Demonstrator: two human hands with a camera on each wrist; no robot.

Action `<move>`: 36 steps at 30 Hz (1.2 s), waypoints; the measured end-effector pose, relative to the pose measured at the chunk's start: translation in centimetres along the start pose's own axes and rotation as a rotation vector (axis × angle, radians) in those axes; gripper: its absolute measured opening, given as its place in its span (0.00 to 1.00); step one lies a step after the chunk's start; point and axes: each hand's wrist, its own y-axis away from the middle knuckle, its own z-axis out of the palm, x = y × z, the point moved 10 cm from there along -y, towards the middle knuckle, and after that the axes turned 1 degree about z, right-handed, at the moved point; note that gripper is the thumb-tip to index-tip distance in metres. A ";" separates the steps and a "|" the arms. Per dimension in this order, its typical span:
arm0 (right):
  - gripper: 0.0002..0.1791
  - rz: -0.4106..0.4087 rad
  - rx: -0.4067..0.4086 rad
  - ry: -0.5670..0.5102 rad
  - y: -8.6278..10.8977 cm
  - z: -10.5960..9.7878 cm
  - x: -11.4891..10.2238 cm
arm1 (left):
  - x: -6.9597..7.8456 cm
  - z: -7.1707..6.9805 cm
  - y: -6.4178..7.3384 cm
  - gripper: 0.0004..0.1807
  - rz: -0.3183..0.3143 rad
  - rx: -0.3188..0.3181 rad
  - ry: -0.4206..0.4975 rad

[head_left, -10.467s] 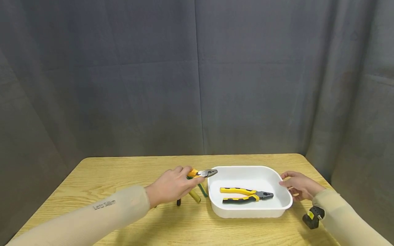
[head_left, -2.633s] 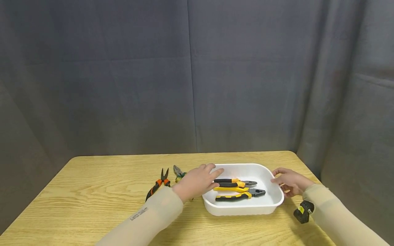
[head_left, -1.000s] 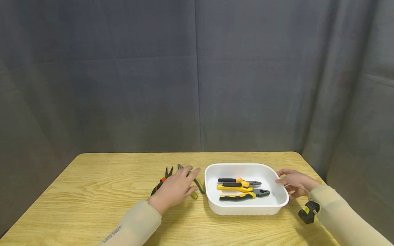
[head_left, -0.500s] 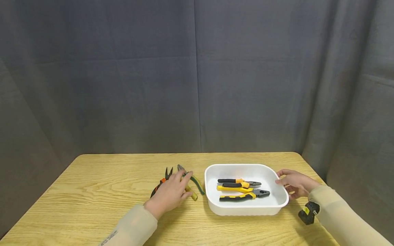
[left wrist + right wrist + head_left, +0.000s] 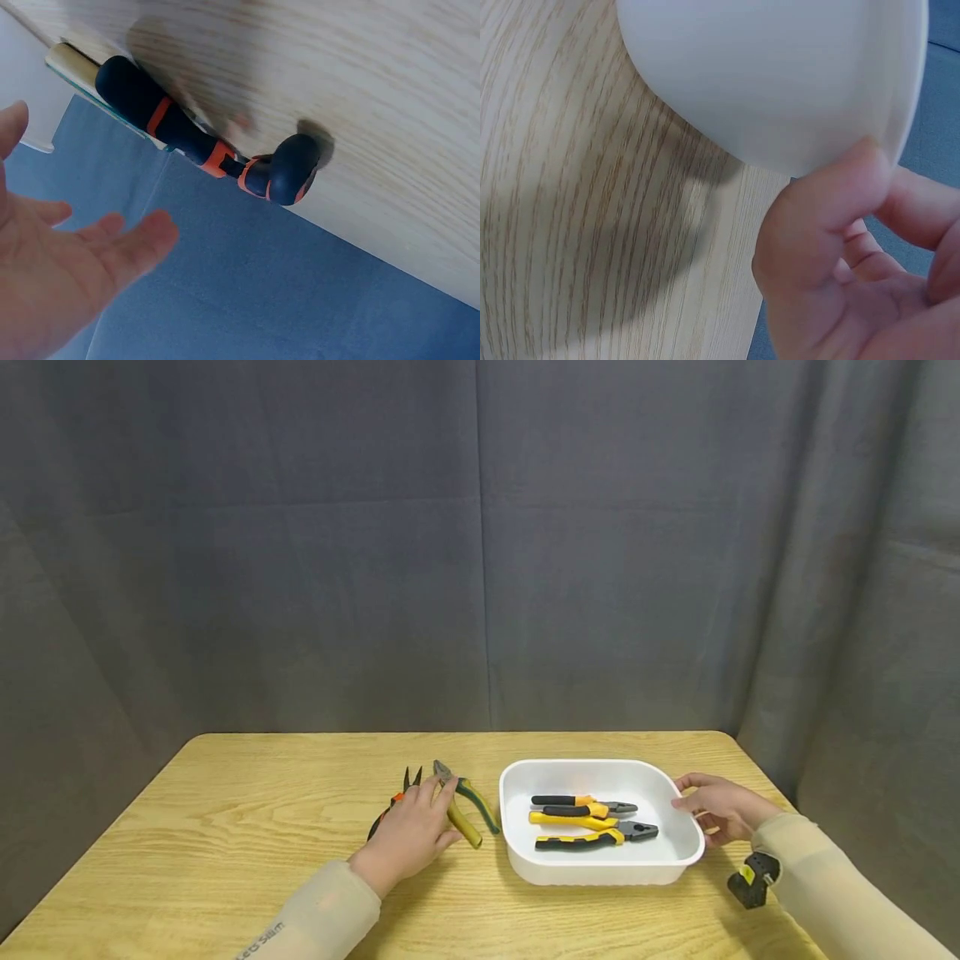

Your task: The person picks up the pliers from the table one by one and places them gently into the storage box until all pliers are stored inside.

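1. Compared with the frame of one second ago, the left hand (image 5: 408,835) is shifted slightly leftward, baring more of the green-and-yellow-handled metal pliers (image 5: 465,827). The white, rounded rectangular tray (image 5: 600,874) and the two yellow-and-black pliers (image 5: 611,837) in it keep their places.
2. The black-and-orange-handled needle-nose pliers (image 5: 187,135) lie on the light wood-grain counter (image 5: 262,802), partly beneath the left hand in the head view and just beside the green-and-yellow-handled metal pliers.
3. Left fingers: extended and loosely spread, holding nothing; whether a fingertip touches the pliers cannot be told.
4. Right hand (image 5: 723,808): thumb and fingers pinch the tray's rim at its right end.
5. Handling (judged): the needle-nose pliers are likely stiff, sturdy and fairly heavy for their size, with a pivot that may let the handles swing. The sleeved handles, probably grippy, offer the best hold, taken together near the pivot.
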 end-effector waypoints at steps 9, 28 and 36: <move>0.16 0.002 0.004 0.006 0.0 -0.1 0.1 | -0.7 0.7 0.6 0.40 -0.064 -0.056 -0.009; 0.15 0.005 0.002 -0.003 -0.1 0.0 0.1 | -3.0 2.9 0.8 0.42 -0.301 -0.208 0.016; 0.16 0.007 0.006 0.003 -0.2 0.0 0.1 | -4.2 3.2 1.1 0.48 -0.413 -0.265 0.028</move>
